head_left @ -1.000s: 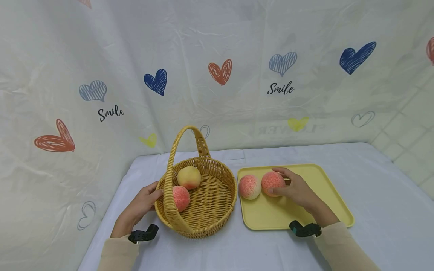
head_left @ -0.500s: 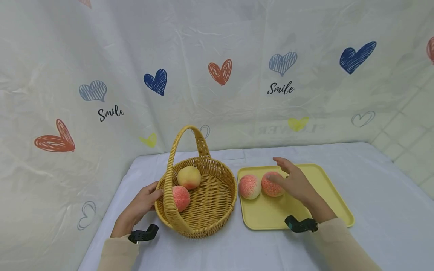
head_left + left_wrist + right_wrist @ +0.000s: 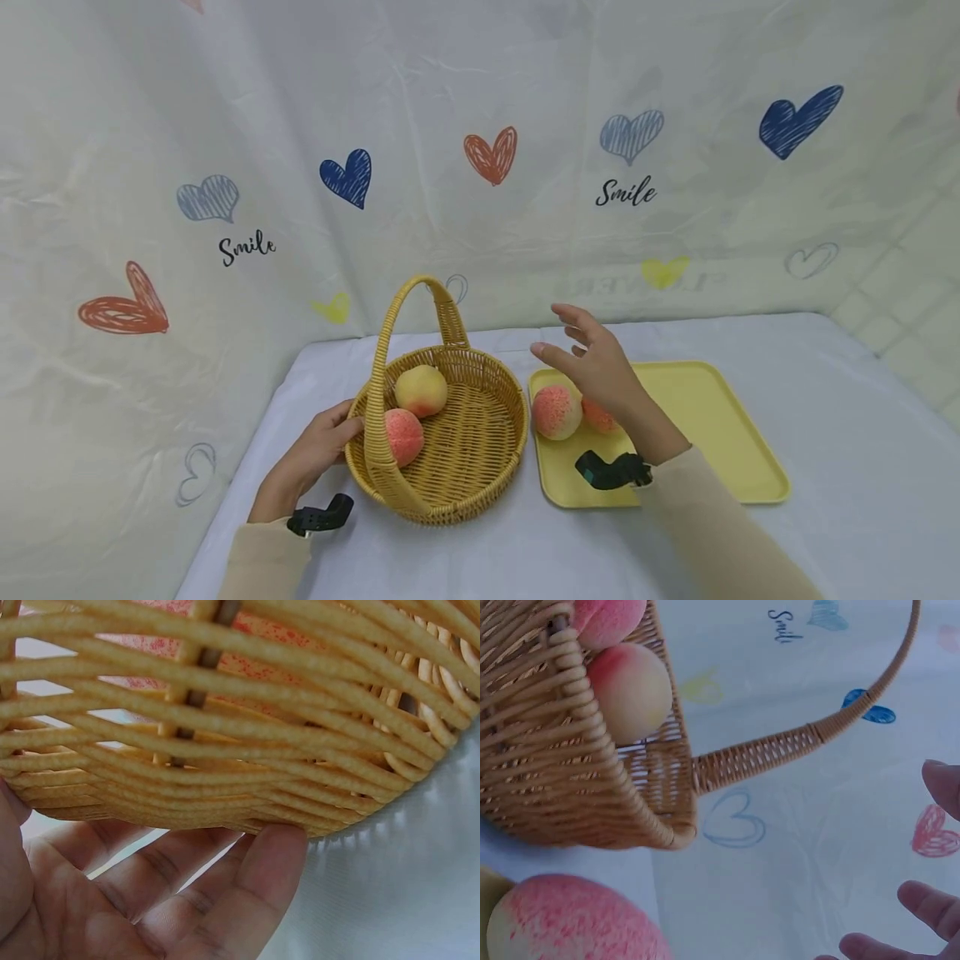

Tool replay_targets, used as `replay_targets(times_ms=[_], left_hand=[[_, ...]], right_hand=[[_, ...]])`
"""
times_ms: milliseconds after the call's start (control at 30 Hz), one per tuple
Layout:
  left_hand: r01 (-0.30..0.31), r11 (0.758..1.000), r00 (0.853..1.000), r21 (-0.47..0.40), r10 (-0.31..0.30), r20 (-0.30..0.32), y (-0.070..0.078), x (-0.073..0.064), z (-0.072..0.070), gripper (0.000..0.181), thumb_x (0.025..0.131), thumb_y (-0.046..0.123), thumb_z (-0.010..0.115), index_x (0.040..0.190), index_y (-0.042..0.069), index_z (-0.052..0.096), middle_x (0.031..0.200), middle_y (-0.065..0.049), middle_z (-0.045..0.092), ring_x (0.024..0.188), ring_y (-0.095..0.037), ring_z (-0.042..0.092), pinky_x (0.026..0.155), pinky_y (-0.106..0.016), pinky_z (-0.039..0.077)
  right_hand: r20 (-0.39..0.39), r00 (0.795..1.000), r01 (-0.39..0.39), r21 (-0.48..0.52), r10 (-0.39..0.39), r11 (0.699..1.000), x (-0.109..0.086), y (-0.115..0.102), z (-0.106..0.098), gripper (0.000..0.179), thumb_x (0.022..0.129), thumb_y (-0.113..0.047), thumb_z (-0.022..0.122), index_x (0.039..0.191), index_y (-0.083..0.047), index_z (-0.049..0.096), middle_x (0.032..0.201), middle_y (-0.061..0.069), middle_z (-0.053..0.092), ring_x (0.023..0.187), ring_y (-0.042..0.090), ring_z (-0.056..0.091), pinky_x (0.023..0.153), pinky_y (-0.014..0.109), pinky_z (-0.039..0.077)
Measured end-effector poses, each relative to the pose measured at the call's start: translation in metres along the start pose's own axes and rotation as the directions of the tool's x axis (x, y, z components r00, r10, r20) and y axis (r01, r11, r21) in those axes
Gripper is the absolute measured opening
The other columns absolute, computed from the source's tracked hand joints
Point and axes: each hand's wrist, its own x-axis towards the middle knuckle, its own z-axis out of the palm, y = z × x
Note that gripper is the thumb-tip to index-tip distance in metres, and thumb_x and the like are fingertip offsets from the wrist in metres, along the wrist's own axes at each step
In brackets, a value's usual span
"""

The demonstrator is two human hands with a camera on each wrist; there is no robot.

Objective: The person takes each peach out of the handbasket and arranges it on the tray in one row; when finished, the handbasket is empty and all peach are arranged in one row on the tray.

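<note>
A round wicker basket with a tall arched handle stands on the table. My left hand grips its left side, thumb near the rim; the left wrist view has the fingers curled beneath the woven wall. Inside lie a pink peach and a yellowish peach with a red patch. On the yellow tray at right sit a pink-and-cream peach and a pink peach, partly hidden by my right hand. That hand hovers above them, fingers spread, holding nothing.
A white cloth covers the table. Behind it hangs a pale curtain printed with hearts and lettering. Close to the right wrist camera is the basket's handle. Each wrist wears a small black camera.
My right hand has let go of the pink peach on the tray, risen and moved left toward the basket. The left hand keeps its place, and the peaches stay where they were.
</note>
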Motion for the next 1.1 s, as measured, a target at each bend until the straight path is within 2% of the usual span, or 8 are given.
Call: replay_targets(times_ms=[167, 300, 500, 633, 800, 933, 1100], left_hand=[[0.018, 1.0, 1.0, -0.003, -0.018, -0.016, 0.0, 0.0, -0.001, 0.049, 0.109, 0.025, 0.051, 0.154, 0.008, 0.048, 0.124, -0.016, 0.068, 0.097, -0.022, 0.071, 0.08, -0.037, 0.06], [0.026, 1.0, 0.999, -0.004, -0.026, -0.022, -0.002, 0.001, -0.001, 0.048, 0.108, 0.025, 0.052, 0.154, 0.009, 0.048, 0.124, -0.016, 0.068, 0.097, -0.024, 0.071, 0.08, -0.038, 0.06], [0.042, 0.999, 0.998, 0.003, -0.042, -0.036, -0.004, 0.003, 0.0, 0.05, 0.108, 0.026, 0.053, 0.154, 0.01, 0.048, 0.124, -0.015, 0.068, 0.096, -0.023, 0.071, 0.08, -0.038, 0.061], [0.044, 0.999, 0.998, 0.008, -0.043, -0.034, -0.004, 0.004, 0.0, 0.049, 0.108, 0.026, 0.052, 0.154, 0.01, 0.048, 0.125, -0.015, 0.067, 0.096, -0.023, 0.07, 0.08, -0.038, 0.06], [0.045, 0.999, 0.998, 0.005, -0.045, -0.047, -0.004, 0.004, 0.0, 0.048, 0.108, 0.026, 0.051, 0.154, 0.011, 0.049, 0.126, -0.015, 0.067, 0.096, -0.022, 0.07, 0.08, -0.038, 0.06], [0.044, 0.999, 0.998, 0.003, -0.044, -0.045, -0.004, 0.004, 0.001, 0.048, 0.108, 0.025, 0.05, 0.154, 0.012, 0.049, 0.125, -0.015, 0.068, 0.095, -0.023, 0.07, 0.079, -0.038, 0.06], [0.049, 0.999, 0.998, 0.006, -0.049, -0.044, -0.004, 0.003, 0.001, 0.049, 0.108, 0.024, 0.051, 0.155, 0.012, 0.048, 0.125, -0.014, 0.068, 0.095, -0.023, 0.07, 0.079, -0.038, 0.06]], right_hand=[[0.107, 0.994, -0.023, 0.068, 0.015, 0.997, 0.015, -0.011, 0.022, 0.075, 0.097, -0.043, 0.073, 0.161, -0.023, 0.039, 0.165, 0.013, 0.035, 0.15, 0.041, 0.036, 0.112, 0.063, 0.041], [0.194, 0.98, -0.071, 0.117, 0.048, 0.991, 0.027, -0.018, 0.045, 0.072, 0.096, -0.044, 0.074, 0.158, -0.026, 0.042, 0.164, 0.013, 0.037, 0.147, 0.039, 0.042, 0.11, 0.061, 0.043], [0.294, 0.95, -0.156, 0.155, 0.106, 0.976, 0.043, -0.02, 0.083, 0.071, 0.097, -0.041, 0.074, 0.158, -0.017, 0.044, 0.156, 0.018, 0.045, 0.139, 0.039, 0.049, 0.109, 0.059, 0.044], [0.356, 0.917, -0.255, 0.172, 0.181, 0.952, 0.053, -0.015, 0.106, 0.074, 0.096, -0.041, 0.075, 0.157, -0.013, 0.044, 0.152, 0.018, 0.049, 0.133, 0.035, 0.055, 0.106, 0.058, 0.048], [0.393, 0.894, -0.282, 0.113, 0.217, 0.953, 0.063, -0.008, 0.127, 0.075, 0.095, -0.043, 0.075, 0.156, -0.012, 0.045, 0.157, 0.013, 0.046, 0.135, 0.032, 0.053, 0.103, 0.058, 0.05], [0.398, 0.889, -0.28, 0.079, 0.227, 0.957, 0.068, -0.006, 0.137, 0.075, 0.093, -0.04, 0.077, 0.155, -0.012, 0.047, 0.16, 0.011, 0.043, 0.137, 0.034, 0.051, 0.101, 0.058, 0.05], [0.416, 0.881, -0.272, 0.057, 0.225, 0.961, 0.071, -0.005, 0.146, 0.071, 0.093, -0.035, 0.077, 0.153, -0.009, 0.05, 0.157, 0.013, 0.046, 0.137, 0.036, 0.051, 0.1, 0.058, 0.052]])
